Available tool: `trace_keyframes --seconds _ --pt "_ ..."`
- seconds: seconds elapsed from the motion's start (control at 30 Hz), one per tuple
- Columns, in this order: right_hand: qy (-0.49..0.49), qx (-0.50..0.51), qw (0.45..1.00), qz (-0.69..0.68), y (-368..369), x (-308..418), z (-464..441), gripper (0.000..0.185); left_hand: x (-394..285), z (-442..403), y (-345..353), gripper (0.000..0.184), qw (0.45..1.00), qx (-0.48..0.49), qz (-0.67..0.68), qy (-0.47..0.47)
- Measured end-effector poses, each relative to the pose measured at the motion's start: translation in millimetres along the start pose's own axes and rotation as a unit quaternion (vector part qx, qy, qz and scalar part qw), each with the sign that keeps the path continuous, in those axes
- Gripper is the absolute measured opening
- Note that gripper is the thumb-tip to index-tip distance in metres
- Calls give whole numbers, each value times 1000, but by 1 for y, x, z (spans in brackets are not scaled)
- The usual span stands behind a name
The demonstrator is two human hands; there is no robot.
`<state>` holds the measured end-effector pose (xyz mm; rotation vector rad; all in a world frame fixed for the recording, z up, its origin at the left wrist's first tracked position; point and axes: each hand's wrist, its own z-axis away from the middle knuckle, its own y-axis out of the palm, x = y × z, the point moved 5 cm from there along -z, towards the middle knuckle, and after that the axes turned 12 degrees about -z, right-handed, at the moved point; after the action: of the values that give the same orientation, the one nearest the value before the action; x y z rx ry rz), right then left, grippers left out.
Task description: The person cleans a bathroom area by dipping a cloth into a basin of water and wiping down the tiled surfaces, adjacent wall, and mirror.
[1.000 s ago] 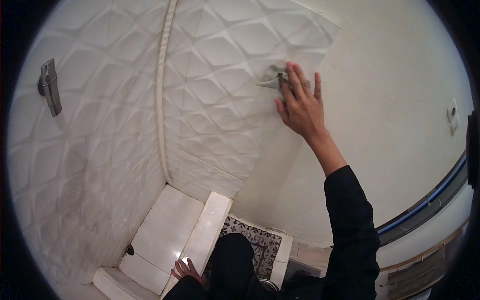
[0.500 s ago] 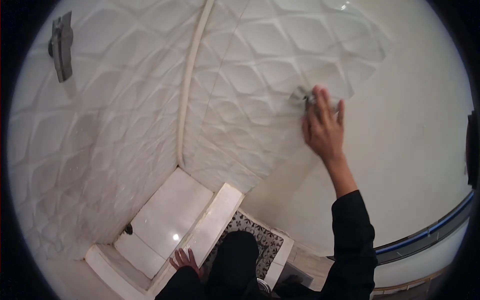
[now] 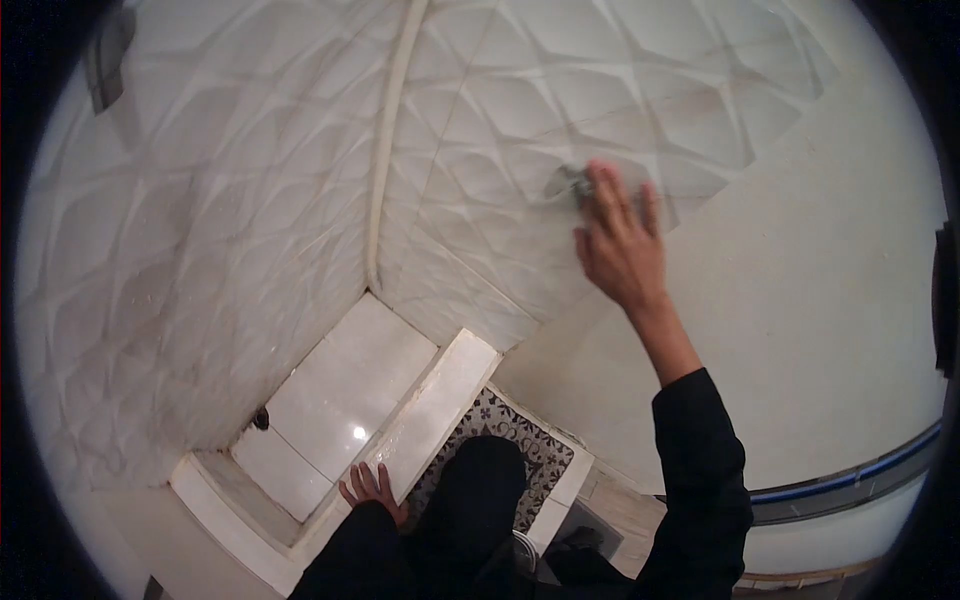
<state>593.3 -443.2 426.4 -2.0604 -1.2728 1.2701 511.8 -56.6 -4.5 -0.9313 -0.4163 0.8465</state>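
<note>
My right hand [image 3: 622, 240] presses a crumpled grey-green cloth [image 3: 572, 184] against the white wall tiles [image 3: 500, 110] with their raised wavy pattern, near the edge where they meet the plain wall [image 3: 800, 260]. The cloth is partly hidden under the fingers, and the hand is slightly blurred. Low in the view, my left hand [image 3: 373, 490] rests with spread fingers on the white tiled ledge [image 3: 435, 405], holding nothing.
A grey metal fixture [image 3: 110, 60] is on the left wall. Below lie a white tiled floor [image 3: 350, 370] with a dark spot at its left edge, a black-and-white patterned floor [image 3: 545, 450], and a blue-striped strip [image 3: 850, 480] at the lower right.
The view has shifted, with the left fixture now higher. My right hand and the cloth have moved down along the tiles, nearer the corner than half a second ago. My left hand stays on the ledge.
</note>
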Motion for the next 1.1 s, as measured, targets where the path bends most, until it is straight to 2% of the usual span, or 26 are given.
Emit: trace_keyframes --seconds 0.1,0.23,0.33,0.43,0.73,0.93,1.03,1.1 --pt "47 -10 998 45 -31 -11 -22 45 0 3 -6 101 1000 -15 3 2" --pt "20 -16 999 30 -32 1 -42 46 2 0 -1 102 1000 -18 1 4" --pt "-17 26 999 -9 -11 12 -31 42 4 -1 5 106 997 -75 10 5" --pt "-40 44 998 -25 1 18 -12 36 3 3 -6 104 1000 -24 14 2" --pt "-17 45 998 -45 25 32 -22 39 2 -3 4 101 1000 6 -5 8" --pt "-29 98 993 -63 75 65 -32 40 0 2 5 98 1000 -16 1 7" --pt "-17 75 995 -65 71 62 -36 41 0 3 3 96 999 -29 -11 11" --pt "0 25 999 -39 57 57 -53 41 -1 5 -1 95 1000 -21 -13 17"
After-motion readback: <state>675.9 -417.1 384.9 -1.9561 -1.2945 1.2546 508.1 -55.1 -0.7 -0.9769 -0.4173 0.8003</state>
